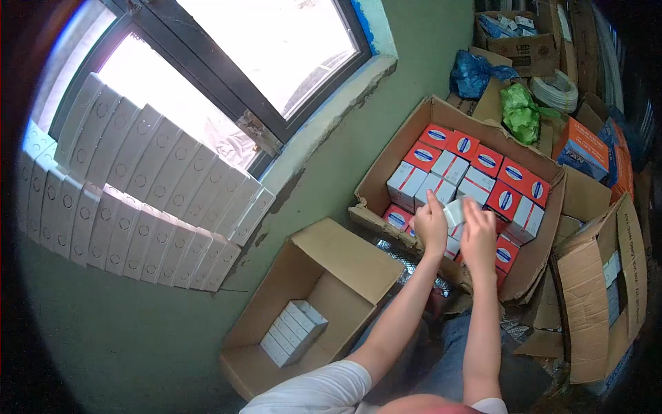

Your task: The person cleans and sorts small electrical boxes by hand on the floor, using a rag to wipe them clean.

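Observation:
Over the large open cardboard box [359, 212], my left hand [431, 226] is closed at the left side of a small white block-like piece [454, 212], thumb pointing up. My right hand [477, 238] is against the right side of the same piece, its fingers slightly blurred. I cannot tell exactly what the piece is. Below and around both hands, red-and-white small boxes [505, 200] with blue oval labels fill the cardboard box. Some stand with their white-grey sides up, like the white carton [407, 181] just beyond my left hand.
A second cardboard box [348, 259] at lower left holds a short row of white boxes [293, 331]. White cases [138, 148] are stacked on the windowsill [331, 114]. On the right are an open carton [586, 297], a green bag [520, 114], a blue bag [476, 72] and a cable coil [555, 92].

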`<state>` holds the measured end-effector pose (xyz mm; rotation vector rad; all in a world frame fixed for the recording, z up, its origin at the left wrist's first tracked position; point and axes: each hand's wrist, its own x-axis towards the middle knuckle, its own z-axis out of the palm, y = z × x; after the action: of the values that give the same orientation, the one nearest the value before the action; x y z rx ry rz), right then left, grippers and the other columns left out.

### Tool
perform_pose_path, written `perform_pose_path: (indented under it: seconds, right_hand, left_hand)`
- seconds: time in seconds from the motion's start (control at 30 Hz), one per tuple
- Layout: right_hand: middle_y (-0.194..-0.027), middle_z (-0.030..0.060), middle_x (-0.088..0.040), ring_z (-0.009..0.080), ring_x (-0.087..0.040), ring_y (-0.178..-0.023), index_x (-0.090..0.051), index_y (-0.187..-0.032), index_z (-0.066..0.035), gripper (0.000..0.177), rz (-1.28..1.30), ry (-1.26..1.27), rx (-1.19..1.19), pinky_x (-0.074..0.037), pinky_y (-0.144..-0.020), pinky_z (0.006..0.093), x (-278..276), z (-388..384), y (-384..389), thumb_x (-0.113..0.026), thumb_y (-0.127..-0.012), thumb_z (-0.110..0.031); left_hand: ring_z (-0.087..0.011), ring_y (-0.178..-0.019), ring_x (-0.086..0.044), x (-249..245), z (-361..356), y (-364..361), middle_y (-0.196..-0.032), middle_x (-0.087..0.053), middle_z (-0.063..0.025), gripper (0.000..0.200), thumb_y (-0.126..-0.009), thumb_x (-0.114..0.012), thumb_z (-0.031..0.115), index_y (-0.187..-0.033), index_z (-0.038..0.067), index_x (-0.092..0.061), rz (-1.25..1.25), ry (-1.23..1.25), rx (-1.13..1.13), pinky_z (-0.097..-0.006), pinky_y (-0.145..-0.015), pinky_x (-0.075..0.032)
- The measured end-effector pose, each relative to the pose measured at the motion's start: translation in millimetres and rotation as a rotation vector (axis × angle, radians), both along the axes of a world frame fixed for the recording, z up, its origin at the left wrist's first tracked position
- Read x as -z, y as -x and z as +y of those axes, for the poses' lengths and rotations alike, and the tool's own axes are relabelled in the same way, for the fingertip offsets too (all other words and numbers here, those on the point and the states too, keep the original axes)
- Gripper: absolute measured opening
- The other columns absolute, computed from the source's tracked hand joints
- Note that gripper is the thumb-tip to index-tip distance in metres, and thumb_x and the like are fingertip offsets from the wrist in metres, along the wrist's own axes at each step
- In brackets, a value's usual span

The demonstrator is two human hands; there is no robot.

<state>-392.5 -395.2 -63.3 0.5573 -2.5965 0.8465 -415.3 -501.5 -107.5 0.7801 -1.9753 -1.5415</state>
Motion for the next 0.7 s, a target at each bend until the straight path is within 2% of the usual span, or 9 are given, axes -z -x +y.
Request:
perform_pose_path:
  seconds: [0.07,0.17,0.3,0.33,0.43,0.47,0.57,0.6,0.7]
  right_hand:
    - [-0.125,0.0110,-0.055,0.0293,-0.049,-0.094,-0.054,-0.122,0.001,0.045,0.007,0.051,0.091,-0.043,-0.088,0.0371,6.1,7.1,5.2,-0.052,-0.078,0.001]
    - [-0.128,0.0105,-0.053,0.0291,-0.048,-0.094,-0.055,-0.122,0.002,0.046,0.026,0.059,-0.021,-0.043,-0.088,0.0367,-1.8,0.7,-4.8,-0.051,-0.077,0.002]
    - [-0.128,0.0098,-0.053,0.0294,-0.048,-0.096,-0.056,-0.121,0.002,0.046,-0.039,0.129,-0.186,-0.042,-0.089,0.0356,-14.6,-11.2,-17.8,-0.050,-0.075,0.003]
    - [-0.131,0.0123,-0.049,0.0317,-0.047,-0.099,-0.052,-0.125,0.002,0.049,-0.055,0.146,-0.168,-0.041,-0.091,0.0377,-6.5,-6.9,-13.4,-0.048,-0.075,0.004]
    - [-0.130,0.0153,-0.045,0.0340,-0.046,-0.101,-0.047,-0.129,0.001,0.053,0.052,0.122,0.114,-0.039,-0.093,0.0411,13.5,9.5,4.8,-0.047,-0.076,0.005]
    - [-0.125,0.0168,-0.044,0.0361,-0.045,-0.105,-0.045,-0.130,0.000,0.054,0.052,0.183,0.135,-0.037,-0.094,0.0443,10.7,12.6,6.5,-0.047,-0.076,0.005]
    - [-0.117,0.0156,-0.047,0.0353,-0.044,-0.105,-0.048,-0.127,-0.001,0.051,-0.036,0.150,0.032,-0.038,-0.093,0.0444,-0.4,6.5,-4.0,-0.048,-0.076,0.005]
    - [-0.114,0.0145,-0.047,0.0331,-0.045,-0.103,-0.052,-0.125,-0.003,0.052,-0.024,0.129,-0.062,-0.038,-0.093,0.0417,-4.5,-1.0,-8.7,-0.045,-0.074,0.007]
    - [-0.116,0.0109,-0.051,0.0318,-0.047,-0.100,-0.056,-0.121,-0.002,0.048,-0.052,0.165,-0.145,-0.041,-0.090,0.0396,-6.5,-17.4,-17.4,-0.048,-0.074,0.006]
  left_hand:
    - [-0.0130,-0.051,-0.045,-0.7,3.4,-0.4,-0.052,-0.051,-0.0057,0.064,-0.097,-0.035,0.046,-0.061,-0.003,-0.054,0.095,0.041,0.002,-0.0332,-0.051,-0.037]
    - [-0.0233,-0.054,-0.055,2.0,7.7,1.1,-0.054,-0.057,-0.0126,0.065,-0.097,-0.032,0.046,-0.062,-0.001,-0.061,0.009,-0.276,0.018,-0.0382,-0.060,-0.041]
    - [-0.0177,-0.054,-0.054,13.1,1.3,-0.3,-0.053,-0.056,-0.0100,0.065,-0.097,-0.033,0.047,-0.063,0.000,-0.061,-0.017,-0.316,0.080,-0.0368,-0.059,-0.042]
    - [-0.0161,-0.053,-0.052,14.6,6.2,1.8,-0.052,-0.055,-0.0092,0.065,-0.097,-0.033,0.047,-0.062,-0.001,-0.060,0.012,-0.290,0.059,-0.0360,-0.058,-0.041]
    - [-0.0156,-0.053,-0.050,4.4,11.2,-0.6,-0.050,-0.051,-0.0088,0.066,-0.097,-0.032,0.048,-0.061,-0.002,-0.058,0.088,-0.292,0.059,-0.0342,-0.053,-0.040]
    - [-0.0169,-0.053,-0.050,0.4,11.7,-2.5,-0.050,-0.051,-0.0095,0.067,-0.097,-0.032,0.048,-0.061,-0.002,-0.058,0.114,-0.329,0.078,-0.0346,-0.053,-0.040]
    - [-0.0181,-0.052,-0.050,3.5,15.1,-0.3,-0.051,-0.052,-0.0098,0.068,-0.096,-0.031,0.050,-0.061,-0.002,-0.057,0.125,-0.443,0.065,-0.0354,-0.052,-0.039]
    - [-0.0181,-0.051,-0.050,9.7,14.6,3.2,-0.052,-0.053,-0.0095,0.068,-0.096,-0.031,0.050,-0.060,-0.002,-0.057,0.120,-0.479,0.045,-0.0357,-0.052,-0.039]
    - [-0.0155,-0.049,-0.047,19.4,4.3,6.7,-0.053,-0.053,-0.0064,0.068,-0.096,-0.031,0.050,-0.059,-0.001,-0.056,0.016,-0.271,0.041,-0.0350,-0.051,-0.037]
